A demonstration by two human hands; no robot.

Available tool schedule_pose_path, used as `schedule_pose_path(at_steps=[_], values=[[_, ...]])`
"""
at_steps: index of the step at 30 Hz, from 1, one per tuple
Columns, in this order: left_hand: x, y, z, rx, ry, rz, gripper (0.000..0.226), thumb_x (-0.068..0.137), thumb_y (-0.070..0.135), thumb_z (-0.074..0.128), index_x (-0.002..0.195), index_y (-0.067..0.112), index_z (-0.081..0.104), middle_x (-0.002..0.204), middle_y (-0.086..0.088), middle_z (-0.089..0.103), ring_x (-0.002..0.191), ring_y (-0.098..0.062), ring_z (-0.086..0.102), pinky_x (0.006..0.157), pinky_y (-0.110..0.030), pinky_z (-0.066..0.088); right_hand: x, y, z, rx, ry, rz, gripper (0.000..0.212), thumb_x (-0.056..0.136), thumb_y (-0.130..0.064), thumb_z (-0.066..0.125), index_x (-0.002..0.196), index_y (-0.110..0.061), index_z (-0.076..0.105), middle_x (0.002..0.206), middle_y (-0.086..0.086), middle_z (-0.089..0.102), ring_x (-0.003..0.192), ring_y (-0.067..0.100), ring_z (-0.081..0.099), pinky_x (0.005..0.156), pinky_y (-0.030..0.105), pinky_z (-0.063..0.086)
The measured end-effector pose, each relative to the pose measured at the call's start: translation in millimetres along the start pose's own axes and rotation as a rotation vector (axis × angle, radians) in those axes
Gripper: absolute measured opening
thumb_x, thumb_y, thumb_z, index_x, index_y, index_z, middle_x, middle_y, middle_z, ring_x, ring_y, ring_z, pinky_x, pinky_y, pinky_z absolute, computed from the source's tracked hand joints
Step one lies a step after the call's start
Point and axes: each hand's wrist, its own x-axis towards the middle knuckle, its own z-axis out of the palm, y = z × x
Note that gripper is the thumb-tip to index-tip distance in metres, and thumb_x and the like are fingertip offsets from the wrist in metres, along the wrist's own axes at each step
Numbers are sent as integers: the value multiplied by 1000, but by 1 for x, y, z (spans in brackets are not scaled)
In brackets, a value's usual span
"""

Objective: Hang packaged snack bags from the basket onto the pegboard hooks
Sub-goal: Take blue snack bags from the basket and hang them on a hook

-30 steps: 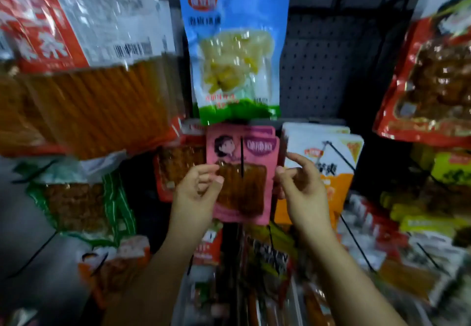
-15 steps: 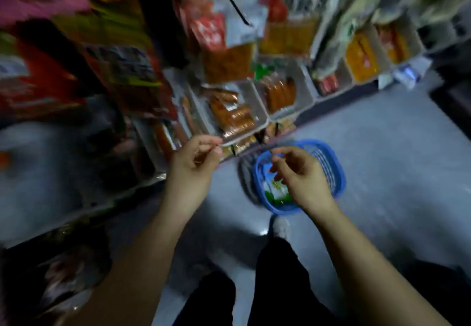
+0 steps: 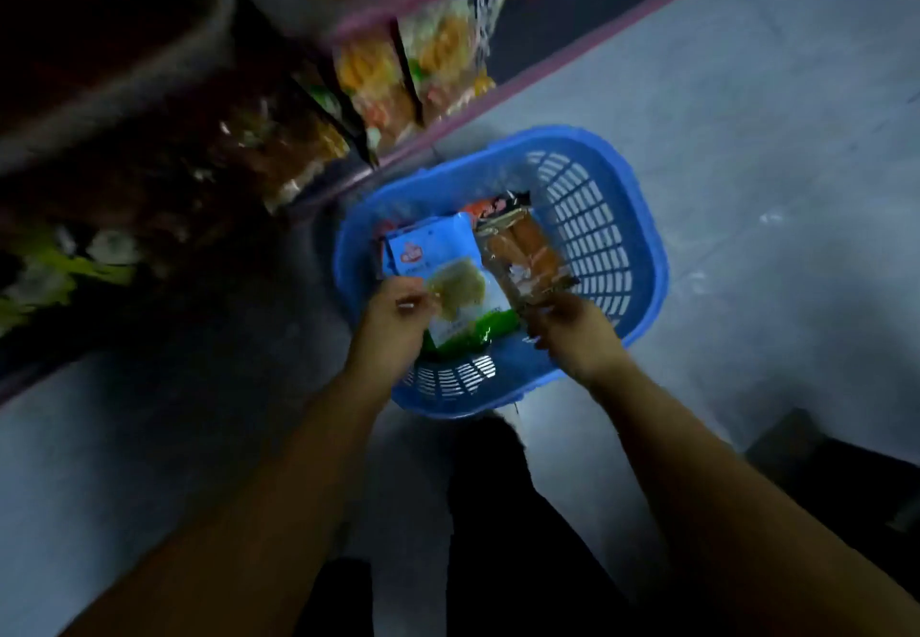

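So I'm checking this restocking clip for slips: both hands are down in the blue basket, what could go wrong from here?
The left hand pinches only the edge of the blue-and-green pickle bag; it may slip when lifted. The right hand grips the clear sausage pack by one end, so it could swing against the blue plastic basket. Lifting both together may drag up the packs beneath.

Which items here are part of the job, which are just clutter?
Job:
- blue basket
- blue-and-green snack bag, held by left hand
- orange snack pack, held by right hand

Just there:
- shelf packets, already stocked
- grey floor
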Motion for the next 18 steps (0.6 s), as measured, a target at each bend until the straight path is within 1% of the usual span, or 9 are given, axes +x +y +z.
schedule_pose_path(at_steps=[2,4,6,9,11,13,15,17,18], values=[[51,-34,22,59,11,-96,23,87,-4,57,110,-5,56,114,-26,60,101,-30,59,77,-25,43,51,29,19,-101,-41,1,11,90,-21,60,97,-15,66,93,21,68,86,26,62,73,30,40],[93,-62,36,94,28,-153,34,87,-2,56,121,-5,52,121,-23,60,110,-34,58,79,-28,42,97,48,35,-263,-90,-23,24,90,-23,61,110,-12,66,107,17,69,101,29,64,77,25,40],[126,-81,49,88,49,-188,35,88,-1,55,123,-2,53,122,-21,59,111,-35,58,80,-32,44,140,56,47,-343,-135,-30,33,90,-24,61,120,-10,62,119,15,66,110,29,60,85,28,43],[160,-98,65,87,93,-221,37,88,4,56,125,-1,51,123,-18,60,110,-33,58,81,-33,46,194,59,59,-382,-168,-73,41,90,-26,62,128,-10,56,126,15,61,115,29,58,95,33,44],[174,-103,68,57,181,-216,39,87,5,59,125,-2,52,123,-21,60,111,-34,58,92,-39,49,218,61,63,-384,-153,-96,46,88,-26,64,130,-11,53,128,15,60,116,28,57,96,33,44],[177,-101,67,120,272,-167,30,88,8,59,116,-3,60,117,-24,63,108,-36,60,92,-45,49,230,68,66,-291,-108,-104,54,85,-33,68,131,-12,52,127,12,59,117,25,56,94,30,44],[170,-94,70,159,242,-47,23,92,13,56,107,-2,65,108,-24,66,102,-36,63,87,-45,51,230,76,67,-138,-85,-106,61,83,-34,71,134,-9,48,127,10,58,118,24,55,96,32,45],[153,-87,73,83,133,43,21,94,14,54,105,1,65,104,-21,68,98,-34,63,87,-46,52,222,83,65,180,-173,-128,46,85,-19,70,126,-6,53,120,9,63,110,20,62,89,32,52],[145,-85,75,13,57,67,19,94,14,54,104,2,65,103,-18,68,97,-31,64,89,-48,51,217,85,63,338,-224,-140,32,86,-10,67,117,-8,59,113,8,68,101,17,67,80,27,55]])
